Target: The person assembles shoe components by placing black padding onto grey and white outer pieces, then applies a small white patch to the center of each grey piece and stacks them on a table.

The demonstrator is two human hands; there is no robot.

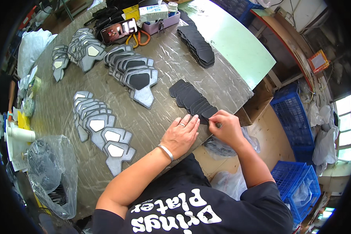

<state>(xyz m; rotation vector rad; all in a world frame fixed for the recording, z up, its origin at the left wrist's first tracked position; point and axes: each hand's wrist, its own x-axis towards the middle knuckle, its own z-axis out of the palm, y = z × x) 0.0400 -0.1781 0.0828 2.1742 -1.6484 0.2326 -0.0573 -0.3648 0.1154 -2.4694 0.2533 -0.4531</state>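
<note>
A fanned row of overlapping black flat pieces [191,99] lies near the table's front edge. My left hand [180,136] rests flat beside its near end, fingers stretched out and fingertips touching the nearest piece. My right hand [226,126] is closed at the right side of that same end, thumb and fingers pinched together. A small dark tip [218,125] shows between its fingers; what it belongs to is hidden. Farther back lies a second row of black pieces [197,43]. Grey layered pieces with black centres [139,81] fan out left of the rows.
Grey pieces with white centres [96,124] lie on the left, with more such pieces [85,50] behind. At the back are a propped phone [119,31], orange-handled scissors [143,39] and a lilac box [162,25]. Blue crates [292,121] stand right of the table.
</note>
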